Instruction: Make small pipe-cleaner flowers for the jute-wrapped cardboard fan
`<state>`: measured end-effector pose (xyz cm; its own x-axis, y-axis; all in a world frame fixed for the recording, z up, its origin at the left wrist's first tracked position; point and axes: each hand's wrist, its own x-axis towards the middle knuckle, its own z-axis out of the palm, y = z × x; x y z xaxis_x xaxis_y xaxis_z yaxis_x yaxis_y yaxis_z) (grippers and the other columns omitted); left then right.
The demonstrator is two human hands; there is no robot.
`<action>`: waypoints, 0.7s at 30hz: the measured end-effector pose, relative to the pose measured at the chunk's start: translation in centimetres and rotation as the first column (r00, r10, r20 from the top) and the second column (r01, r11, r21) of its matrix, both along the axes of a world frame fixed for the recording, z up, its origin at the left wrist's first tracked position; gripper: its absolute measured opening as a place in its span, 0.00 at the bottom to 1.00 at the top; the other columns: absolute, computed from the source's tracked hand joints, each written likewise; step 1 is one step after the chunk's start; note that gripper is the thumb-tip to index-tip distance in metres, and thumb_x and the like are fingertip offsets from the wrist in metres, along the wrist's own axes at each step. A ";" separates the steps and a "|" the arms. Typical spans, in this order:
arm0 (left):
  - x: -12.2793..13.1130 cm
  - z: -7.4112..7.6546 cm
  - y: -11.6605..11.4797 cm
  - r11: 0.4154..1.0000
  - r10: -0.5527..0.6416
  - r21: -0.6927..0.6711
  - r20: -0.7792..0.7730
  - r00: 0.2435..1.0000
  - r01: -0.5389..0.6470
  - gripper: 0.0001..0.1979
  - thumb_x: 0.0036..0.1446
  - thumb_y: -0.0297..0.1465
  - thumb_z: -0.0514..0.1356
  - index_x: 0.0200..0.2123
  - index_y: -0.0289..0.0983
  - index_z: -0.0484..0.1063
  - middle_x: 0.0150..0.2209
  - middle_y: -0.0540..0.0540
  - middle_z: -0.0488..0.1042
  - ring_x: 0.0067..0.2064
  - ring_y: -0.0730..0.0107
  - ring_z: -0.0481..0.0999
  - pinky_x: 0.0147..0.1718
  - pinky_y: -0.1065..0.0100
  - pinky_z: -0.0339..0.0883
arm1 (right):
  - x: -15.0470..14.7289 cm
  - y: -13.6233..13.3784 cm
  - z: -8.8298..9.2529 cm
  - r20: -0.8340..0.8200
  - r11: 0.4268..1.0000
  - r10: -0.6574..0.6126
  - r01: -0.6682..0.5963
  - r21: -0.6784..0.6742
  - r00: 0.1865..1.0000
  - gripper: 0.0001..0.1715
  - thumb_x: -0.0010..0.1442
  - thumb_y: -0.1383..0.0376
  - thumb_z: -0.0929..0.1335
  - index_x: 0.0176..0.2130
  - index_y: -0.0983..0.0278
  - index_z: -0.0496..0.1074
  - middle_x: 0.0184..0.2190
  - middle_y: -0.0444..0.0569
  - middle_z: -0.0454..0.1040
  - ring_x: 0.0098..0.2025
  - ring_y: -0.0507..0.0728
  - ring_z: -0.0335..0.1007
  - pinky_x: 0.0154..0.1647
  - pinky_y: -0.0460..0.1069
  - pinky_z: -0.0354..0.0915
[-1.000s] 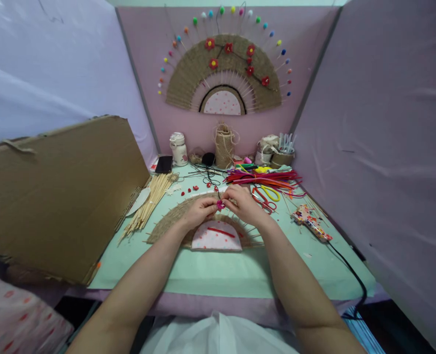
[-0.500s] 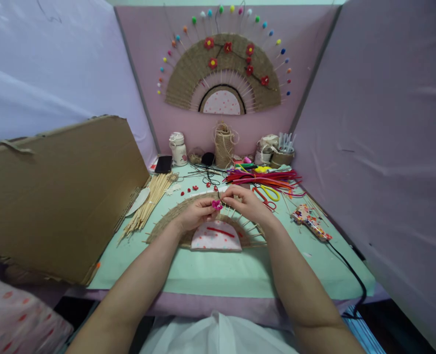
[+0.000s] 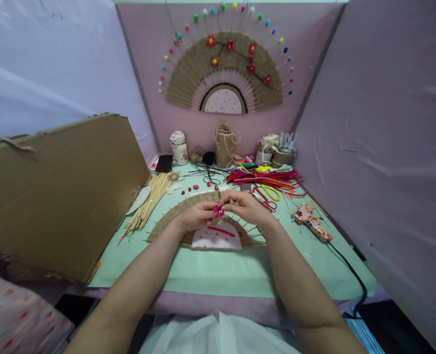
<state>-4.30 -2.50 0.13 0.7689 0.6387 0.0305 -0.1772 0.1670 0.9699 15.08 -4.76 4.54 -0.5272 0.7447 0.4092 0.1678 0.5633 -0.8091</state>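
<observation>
A small magenta flower (image 3: pixel 218 210) is pinched between the fingertips of my left hand (image 3: pixel 199 216), above the fan on the table. My right hand (image 3: pixel 242 206) is closed too, its thumb and forefinger pressed to the flower's right side. Beneath both hands lies a woven twine fan (image 3: pixel 173 216) with sticks poking out along its edges. Its half-round base (image 3: pixel 216 241) is white with dots, and a red fuzzy strip (image 3: pixel 221 231) rests across it. Several small red flowers (image 3: pixel 195 187) sit just beyond the fan.
Bundled wooden sticks (image 3: pixel 147 204) and a cardboard sheet (image 3: pixel 63 196) are at left. Red and yellow scissors (image 3: pixel 271 193), pipe cleaners (image 3: pixel 265 178) and a corded glue gun (image 3: pixel 311 223) lie at right. Behind stand a twine spool (image 3: pixel 225 147) and a bottle (image 3: pixel 180 147). A finished fan (image 3: pixel 188 73) hangs on the wall.
My right fingers have come down and left onto the flower, which sits slightly lower now. The left hand keeps its pinch. The whole view has shifted a little.
</observation>
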 end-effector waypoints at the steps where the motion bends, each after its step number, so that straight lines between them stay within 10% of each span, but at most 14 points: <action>1: -0.1 -0.1 0.0 1.000 -0.014 0.003 -0.003 1.000 0.014 0.14 0.49 0.37 0.65 0.33 0.32 0.70 0.19 0.54 0.59 0.22 0.79 0.56 0.23 0.71 0.50 | 0.0 0.0 0.0 0.010 1.000 0.007 -0.007 -0.004 1.000 0.06 0.58 0.63 0.67 0.32 0.63 0.73 0.32 0.46 0.71 0.36 0.53 0.66 0.40 0.49 0.62; 7: 0.2 0.4 -0.1 0.986 0.128 0.114 -0.037 0.991 -0.123 0.14 0.50 0.39 0.63 0.30 0.32 0.70 0.20 0.52 0.61 0.22 0.79 0.58 0.23 0.72 0.50 | 0.0 0.2 -0.2 -0.037 0.999 -0.027 0.026 -0.039 0.999 0.07 0.57 0.65 0.66 0.38 0.62 0.72 0.36 0.47 0.72 0.39 0.54 0.67 0.42 0.50 0.62; 13: 0.9 0.5 0.4 0.751 0.565 0.369 0.069 0.822 -0.547 0.12 0.51 0.39 0.62 0.30 0.34 0.74 0.20 0.51 0.66 0.20 0.80 0.59 0.19 0.73 0.49 | -0.1 1.1 -0.9 -0.140 0.948 -0.311 0.298 -0.109 0.940 0.11 0.57 0.64 0.65 0.40 0.63 0.73 0.37 0.48 0.73 0.38 0.53 0.68 0.40 0.49 0.63; 21: 0.9 0.2 0.6 0.661 0.603 0.470 0.129 0.787 -0.584 0.09 0.51 0.35 0.62 0.31 0.35 0.77 0.27 0.48 0.71 0.21 0.80 0.64 0.17 0.73 0.55 | -0.6 1.0 -0.8 -0.081 0.957 -0.289 0.291 0.010 0.954 0.13 0.53 0.60 0.69 0.40 0.63 0.75 0.38 0.49 0.74 0.37 0.53 0.67 0.35 0.48 0.60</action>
<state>-3.40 -1.91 0.34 0.2380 0.8727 0.4264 -0.0449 -0.4287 0.9023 14.50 -3.74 3.76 -0.2557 0.8516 0.4576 0.2633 0.5168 -0.8146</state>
